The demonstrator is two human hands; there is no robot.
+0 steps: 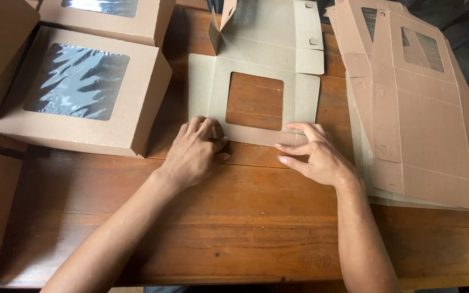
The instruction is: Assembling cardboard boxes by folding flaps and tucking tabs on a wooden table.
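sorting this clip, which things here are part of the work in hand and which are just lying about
In hand: left hand and right hand pressing the near edge of the flat windowed box blank.

Lying about: stack of flat blanks, assembled window boxes, wooden table.
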